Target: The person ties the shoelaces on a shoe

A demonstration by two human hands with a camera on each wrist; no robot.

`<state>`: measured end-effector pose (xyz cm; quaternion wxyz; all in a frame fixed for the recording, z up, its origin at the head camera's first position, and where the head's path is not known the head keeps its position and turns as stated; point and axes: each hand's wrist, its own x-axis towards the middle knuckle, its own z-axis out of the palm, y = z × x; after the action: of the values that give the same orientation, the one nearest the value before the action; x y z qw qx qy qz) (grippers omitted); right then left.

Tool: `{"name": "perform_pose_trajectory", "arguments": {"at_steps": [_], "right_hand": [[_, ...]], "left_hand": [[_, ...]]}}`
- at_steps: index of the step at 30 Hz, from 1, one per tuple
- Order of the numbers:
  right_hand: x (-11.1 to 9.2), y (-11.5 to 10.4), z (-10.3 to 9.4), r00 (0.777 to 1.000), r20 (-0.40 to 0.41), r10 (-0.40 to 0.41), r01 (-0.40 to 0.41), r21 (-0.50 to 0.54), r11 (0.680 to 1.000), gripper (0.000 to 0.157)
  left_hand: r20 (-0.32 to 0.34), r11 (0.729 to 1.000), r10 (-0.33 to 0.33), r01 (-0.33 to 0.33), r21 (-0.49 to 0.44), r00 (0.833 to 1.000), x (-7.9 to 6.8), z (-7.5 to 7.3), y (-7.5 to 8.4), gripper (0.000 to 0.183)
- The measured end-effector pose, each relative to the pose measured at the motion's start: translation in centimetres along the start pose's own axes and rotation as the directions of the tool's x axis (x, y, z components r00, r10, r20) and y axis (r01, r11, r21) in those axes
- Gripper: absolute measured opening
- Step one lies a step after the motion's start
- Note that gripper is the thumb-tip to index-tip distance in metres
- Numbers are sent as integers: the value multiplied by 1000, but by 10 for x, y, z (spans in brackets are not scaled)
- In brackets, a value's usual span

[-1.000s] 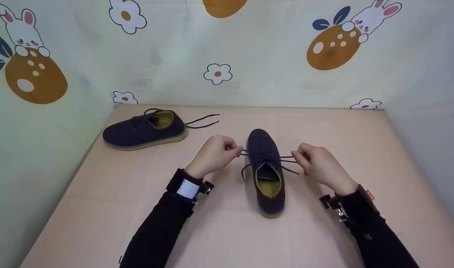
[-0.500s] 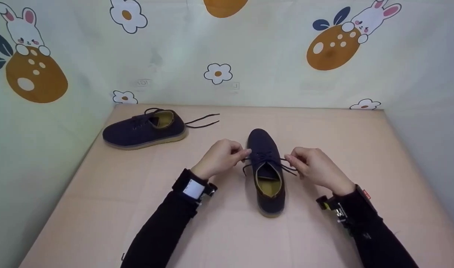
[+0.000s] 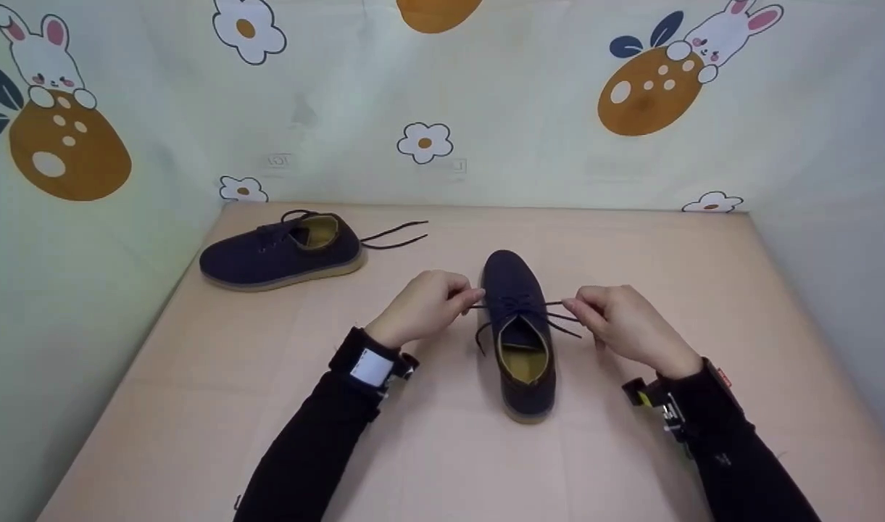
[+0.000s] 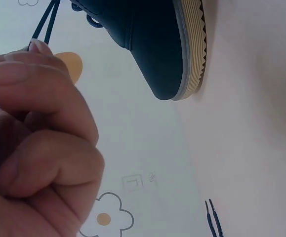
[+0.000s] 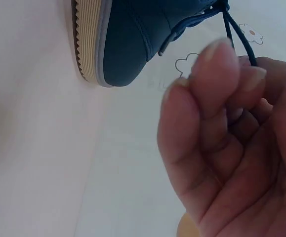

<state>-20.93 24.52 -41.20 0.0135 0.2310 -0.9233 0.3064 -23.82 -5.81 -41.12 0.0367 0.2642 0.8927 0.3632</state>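
"Where was the shoe being handled?"

"The nearer shoe [image 3: 518, 333] stood on its sole around the middle of the tabletop [image 3: 442, 449], toe towards the far edge, heel towards the person. I'd guess that let both sides be reached alike."

"And the hands?"

"The left hand [image 3: 426, 304] pinched lace close to the shoe's left side; the right hand [image 3: 627, 322] pinched lace on the other side, slightly farther out. The wrist views showed two strands running into each hand's fingertips, so these were probably the loops of a bow."

"Why hold them opposite each other?"

"An even pull both ways would, I think, snug the knot [image 3: 516, 310] without dragging the shoe towards either side edge."

"What about the loose ends [image 3: 566, 330]?"

"One hung at the left, one stuck out at the right, likely free so that only the loops took the strain."

"The second shoe [image 3: 275, 257]?"

"Near the far left corner, toe towards the left edge, its laces [image 3: 396, 231] trailing behind the heel: probably parked out of the way."
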Motion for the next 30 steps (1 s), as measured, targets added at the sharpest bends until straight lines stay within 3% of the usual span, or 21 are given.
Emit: {"name": "perform_pose_trajectory", "arguments": {"at_steps": [6, 16, 30], "right_hand": [[2, 5, 3, 996, -87, -32, 26, -74, 997, 42], [1, 7, 9, 987, -128, -96, 70, -200, 977, 40], [2, 8, 17, 984, -160, -78, 37, -245, 969, 40]], "left_hand": [[-25, 998, 25, -23, 66, 999, -1, -1, 2, 38], [-12, 986, 33, -31, 163, 999, -4, -5, 7, 46], [30, 993, -6, 3, 117, 1000, -7, -11, 3, 44]]}}
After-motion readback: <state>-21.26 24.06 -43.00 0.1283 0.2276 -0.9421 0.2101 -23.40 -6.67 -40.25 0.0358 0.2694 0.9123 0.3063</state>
